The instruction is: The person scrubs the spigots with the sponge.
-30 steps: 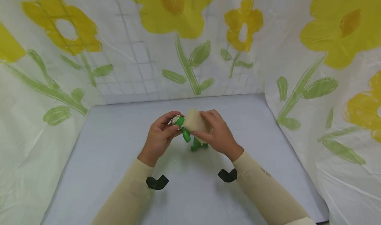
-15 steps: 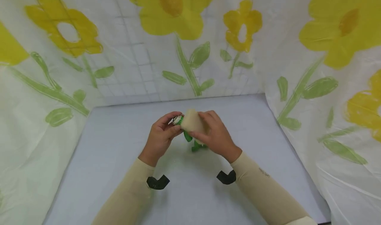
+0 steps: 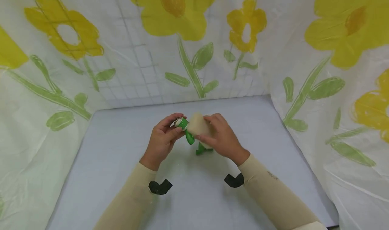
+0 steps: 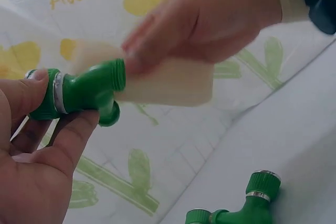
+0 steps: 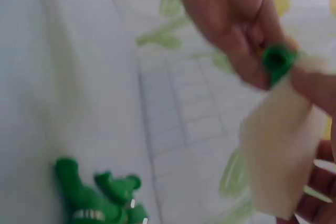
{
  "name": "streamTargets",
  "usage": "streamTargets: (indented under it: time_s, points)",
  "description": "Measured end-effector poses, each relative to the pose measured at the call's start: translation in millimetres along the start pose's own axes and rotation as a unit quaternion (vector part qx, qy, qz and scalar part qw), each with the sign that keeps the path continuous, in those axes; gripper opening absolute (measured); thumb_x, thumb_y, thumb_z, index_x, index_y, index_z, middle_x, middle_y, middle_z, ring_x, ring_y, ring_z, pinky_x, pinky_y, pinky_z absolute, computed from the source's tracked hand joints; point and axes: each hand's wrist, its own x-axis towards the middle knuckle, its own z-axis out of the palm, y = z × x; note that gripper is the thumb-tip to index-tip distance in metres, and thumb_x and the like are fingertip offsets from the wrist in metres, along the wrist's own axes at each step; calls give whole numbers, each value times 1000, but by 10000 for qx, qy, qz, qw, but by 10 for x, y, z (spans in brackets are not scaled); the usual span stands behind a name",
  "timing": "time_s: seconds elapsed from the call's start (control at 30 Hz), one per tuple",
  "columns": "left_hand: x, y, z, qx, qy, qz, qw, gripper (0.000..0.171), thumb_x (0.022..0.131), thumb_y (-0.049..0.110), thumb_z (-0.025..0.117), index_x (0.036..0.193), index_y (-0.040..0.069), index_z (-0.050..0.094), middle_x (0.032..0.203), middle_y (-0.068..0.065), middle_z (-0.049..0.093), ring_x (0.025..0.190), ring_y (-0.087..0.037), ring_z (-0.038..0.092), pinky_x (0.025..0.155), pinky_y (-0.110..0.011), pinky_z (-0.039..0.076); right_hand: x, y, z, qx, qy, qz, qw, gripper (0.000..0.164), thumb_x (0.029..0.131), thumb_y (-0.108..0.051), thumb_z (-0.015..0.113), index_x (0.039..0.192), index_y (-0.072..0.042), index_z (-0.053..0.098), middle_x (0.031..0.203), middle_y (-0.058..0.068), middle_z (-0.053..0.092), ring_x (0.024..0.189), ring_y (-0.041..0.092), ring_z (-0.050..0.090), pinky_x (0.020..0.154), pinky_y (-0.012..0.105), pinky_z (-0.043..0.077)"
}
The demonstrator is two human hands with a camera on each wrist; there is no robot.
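Note:
In the head view my left hand [image 3: 162, 138] holds a green pipe fitting [image 3: 182, 122] between thumb and fingers. The left wrist view shows its threaded open end, silver ring and curved side branch. My right hand [image 3: 225, 138] grips a cream-coloured sponge [image 3: 199, 127] between thumb and fingers. From the left wrist camera the sponge [image 4: 168, 85] is blurred and lies behind the fitting [image 4: 89, 90], overlapping it. The right wrist view has the sponge [image 5: 283, 145] just below the fitting's dark opening.
More green fittings [image 3: 200, 149] lie on the pale table [image 3: 121, 138], partly hidden behind the sponge in the head view. One fitting [image 4: 257, 198] there has silver rings. A white curtain [image 3: 121, 54] with yellow flowers stands around the table's back and sides.
The sponge has shifted a little left over the fitting and then back right, with my right hand. My left hand keeps its hold on the fitting, almost in place.

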Motion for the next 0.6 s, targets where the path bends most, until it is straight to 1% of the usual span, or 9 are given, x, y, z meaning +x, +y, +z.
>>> streamTargets:
  time_s: [0.07, 0.13, 0.2, 0.3, 0.33, 0.4, 0.43, 0.5, 0.6]
  points:
    - [-1, 7, 4, -47, -81, 1, 10000, 39, 107, -4, 67, 145, 0, 62, 141, -16, 61, 125, -27, 68, 102, -42, 57, 11, 35, -18, -159, 215, 439, 9987, 64, 95, -27, 90, 144, 2, 61, 129, 13, 59, 115, 27, 56, 91, 51, 56]
    - [-10, 9, 4, -60, -101, -28, 9999, 39, 107, -3, 68, 145, 0, 63, 141, -15, 61, 125, -27, 68, 102, -42, 57, -5, 15, -31, -72, 103, 498, 9987, 65, 96, -28, 89, 145, 2, 61, 129, 12, 59, 115, 26, 56, 91, 50, 56]
    - [-17, 7, -2, 3, -75, -53, 10000, 39, 107, -1, 68, 146, -1, 62, 141, -15, 62, 124, -24, 68, 99, -36, 59, -36, -56, -35, 213, -271, 221, 9992, 65, 95, -29, 90, 145, 0, 61, 130, 10, 59, 115, 25, 57, 90, 48, 57]
    - [-15, 9, -11, 105, -46, -26, 9999, 40, 108, -2, 65, 148, -3, 59, 142, -15, 61, 123, -23, 68, 91, -29, 60, -62, -194, -38, 542, -823, -411, 9943, 66, 92, -31, 93, 145, -6, 63, 131, 4, 58, 115, 21, 57, 88, 43, 58]
    - [-12, 11, -12, 137, -33, -17, 9999, 40, 108, -2, 65, 148, -3, 59, 142, -14, 61, 122, -22, 68, 89, -27, 60, -61, -214, -37, 538, -874, -536, 9933, 66, 91, -32, 93, 145, -7, 63, 131, 3, 58, 114, 20, 57, 87, 42, 58]
    - [-5, 15, -10, 136, -48, 4, 9999, 40, 108, -4, 64, 148, -3, 59, 142, -15, 61, 123, -23, 68, 91, -28, 60, -43, -214, -38, 374, -688, -547, 9954, 67, 91, -32, 94, 144, -5, 64, 130, 4, 59, 114, 21, 58, 86, 43, 59]
    - [-3, 18, -6, 113, -62, -8, 9999, 40, 107, -6, 65, 147, -2, 60, 142, -15, 61, 122, -23, 68, 92, -30, 60, -30, -191, -40, 250, -513, -428, 9974, 66, 91, -31, 94, 143, -4, 64, 129, 6, 59, 114, 23, 58, 87, 44, 59]
    - [-3, 18, -2, 64, -92, -27, 9999, 41, 106, -7, 66, 146, -2, 62, 141, -15, 62, 122, -23, 68, 97, -35, 60, -1, -95, -37, 9, -160, 26, 9999, 66, 93, -30, 92, 145, -1, 63, 129, 10, 60, 116, 26, 58, 90, 48, 58]
    - [-9, 19, 2, 13, -137, -62, 9999, 40, 106, -6, 67, 145, -2, 62, 140, -17, 61, 124, -27, 68, 101, -42, 58, 23, 39, -37, 18, 99, 736, 9972, 63, 99, -30, 86, 148, 1, 60, 130, 13, 59, 118, 28, 58, 95, 52, 57]
